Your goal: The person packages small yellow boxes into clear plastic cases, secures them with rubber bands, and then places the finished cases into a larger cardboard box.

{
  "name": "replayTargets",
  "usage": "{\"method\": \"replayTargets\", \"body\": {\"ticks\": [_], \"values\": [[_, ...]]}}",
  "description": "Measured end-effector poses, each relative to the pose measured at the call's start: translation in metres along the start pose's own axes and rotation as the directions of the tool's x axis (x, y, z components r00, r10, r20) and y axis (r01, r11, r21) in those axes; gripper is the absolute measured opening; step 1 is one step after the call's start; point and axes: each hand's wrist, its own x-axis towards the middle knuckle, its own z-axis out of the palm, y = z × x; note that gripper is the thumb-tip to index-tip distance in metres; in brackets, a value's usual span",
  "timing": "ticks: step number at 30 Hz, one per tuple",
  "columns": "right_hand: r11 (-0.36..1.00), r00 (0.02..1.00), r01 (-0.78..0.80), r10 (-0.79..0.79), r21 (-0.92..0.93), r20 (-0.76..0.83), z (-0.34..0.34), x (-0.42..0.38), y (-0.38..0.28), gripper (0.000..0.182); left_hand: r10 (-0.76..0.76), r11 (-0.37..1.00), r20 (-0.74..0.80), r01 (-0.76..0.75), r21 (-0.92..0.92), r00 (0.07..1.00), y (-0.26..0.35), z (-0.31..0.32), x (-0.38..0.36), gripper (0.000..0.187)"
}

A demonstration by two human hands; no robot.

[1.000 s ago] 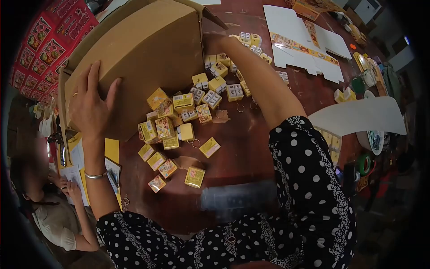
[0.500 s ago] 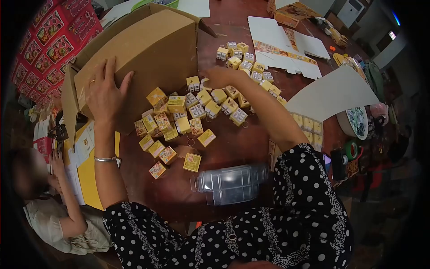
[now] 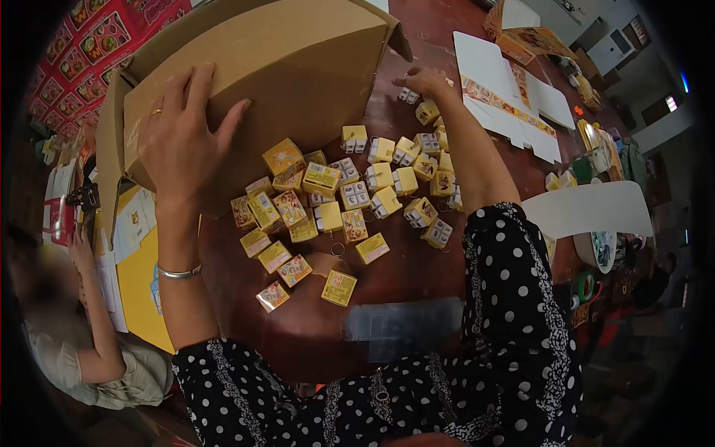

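My left hand [image 3: 182, 130] lies spread on the side of a large open cardboard box [image 3: 298, 82], which stands tilted on the red table. My right hand [image 3: 426, 80] reaches out past the box's right edge, fingers bent and partly apart, over small white and yellow pieces [image 3: 409, 95]. Whether it grips one is unclear. In front of the box lie many small yellow printed boxes [image 3: 284, 159] and, to their right, yellow-and-white blocks [image 3: 355, 195], some with metal rings.
A clear plastic tray [image 3: 402, 324] lies near my body. White printed card sheets [image 3: 506, 97] are at the back right, a curved white sheet [image 3: 588, 211] at the right. Another person [image 3: 97, 350] is at the left, beside yellow sheets [image 3: 141, 276].
My right hand has moved away and to the right, from the near blocks to the far ones. My left hand stays on the box. The whole view has shifted.
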Motion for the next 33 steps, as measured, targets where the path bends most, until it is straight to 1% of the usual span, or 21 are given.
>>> {"method": "replayTargets", "body": {"ticks": [1,2,4,7,8,10,11,12,13,14,15,17,18,20,21,23,24,25,26,29,33], "values": [[0.999,0.997,0.041,-0.041,-0.012,0.058,-0.002,-0.002,-0.002,0.087,-0.002,1.0,0.007,0.002,0.0,1.0,-0.002,0.002,-0.002,0.052],[0.999,0.997,0.039,-0.038,-0.015,0.061,0.0,-0.008,-0.005,0.087,0.011,1.0,-0.014,-0.01,0.014,1.0,-0.003,0.003,-0.002,0.052],[0.984,0.993,0.113,-0.114,-0.139,0.005,0.005,-0.027,-0.01,0.078,0.023,0.999,-0.04,-0.022,0.023,0.999,-0.003,0.005,-0.001,0.053],[0.991,0.996,0.082,-0.085,-0.109,-0.02,0.011,-0.062,-0.021,0.077,0.016,1.0,-0.063,-0.014,0.018,0.998,-0.003,0.005,-0.003,0.052],[0.989,0.995,0.093,-0.095,-0.113,-0.018,0.016,-0.076,-0.025,0.077,0.03,0.999,-0.1,-0.032,-0.026,0.995,-0.005,0.008,-0.003,0.053],[0.994,0.98,0.053,-0.07,-0.095,-0.184,0.031,-0.105,-0.038,0.075,0.024,0.998,-0.14,-0.032,-0.055,0.99,-0.007,0.008,-0.006,0.053],[0.99,0.975,0.055,-0.081,-0.131,-0.207,0.044,-0.109,-0.036,0.075,0.007,0.999,-0.141,-0.012,-0.036,0.99,-0.003,0.005,-0.007,0.051],[0.982,0.966,0.084,-0.122,-0.167,-0.228,0.053,-0.108,-0.036,0.074,-0.043,0.996,-0.034,0.04,-0.08,0.999,0.003,0.0,-0.007,0.049],[0.986,0.966,0.086,-0.118,-0.146,-0.228,0.041,-0.132,-0.05,0.075,-0.122,0.988,0.072,0.129,-0.086,0.99,0.003,-0.003,-0.008,0.047],[0.968,0.941,0.124,-0.184,-0.218,-0.283,0.071,-0.101,-0.031,0.075,-0.064,0.984,-0.089,0.048,-0.173,0.994,-0.005,0.005,-0.01,0.043],[0.974,0.96,0.086,-0.138,-0.212,-0.245,0.049,-0.127,-0.056,0.074,-0.037,0.972,-0.097,0.013,-0.235,0.995,-0.009,0.005,-0.014,0.042],[0.972,0.94,0.149,-0.196,-0.181,-0.279,0.054,-0.119,-0.049,0.065,-0.042,0.965,-0.238,-0.022,-0.261,0.97,-0.008,0.011,-0.02,0.043],[0.969,0.929,0.181,-0.224,-0.168,-0.295,0.056,-0.112,-0.047,0.061,-0.087,0.962,-0.273,0.009,-0.272,0.958,-0.005,0.014,-0.024,0.042],[0.942,0.907,0.12,-0.232,-0.313,-0.35,0.054,-0.123,-0.051,0.055,-0.065,0.97,-0.285,-0.006,-0.242,0.956,-0.005,0.013,-0.028,0.042],[0.947,0.911,0.138,-0.236,-0.29,-0.339,0.058,-0.117,-0.044,0.055,-0.074,0.973,-0.282,0.007,-0.232,0.957,-0.004,0.016,-0.028,0.042],[0.95,0.922,0.202,-0.267,-0.239,-0.281,0.068,-0.088,-0.021,0.056,-0.053,0.974,-0.399,-0.041,-0.225,0.915,-0.006,0.022,-0.031,0.036],[0.942,0.903,0.233,-0.302,-0.243,-0.305,0.072,-0.082,-0.012,0.055,-0.059,0.977,-0.388,-0.027,-0.21,0.92,-0.005,0.024,-0.032,0.036],[0.934,0.882,0.26,-0.333,-0.244,-0.334,0.076,-0.079,-0.008,0.054,-0.055,0.987,-0.43,-0.017,-0.162,0.901,-0.005,0.026,-0.031,0.034],[0.94,0.893,0.244,-0.314,-0.239,-0.322,0.075,-0.079,-0.009,0.052,-0.049,0.993,-0.472,-0.007,-0.117,0.88,-0.004,0.026,-0.029,0.032],[0.936,0.908,0.226,-0.303,-0.269,-0.289,0.072,-0.081,-0.01,0.052,-0.082,0.989,-0.494,0.009,-0.148,0.866,-0.001,0.029,-0.028,0.031],[0.897,0.861,0.283,-0.393,-0.339,-0.322,0.079,-0.067,0.007,0.053,-0.1,0.982,-0.437,0.018,-0.188,0.894,0.002,0.027,-0.027,0.035]]}}
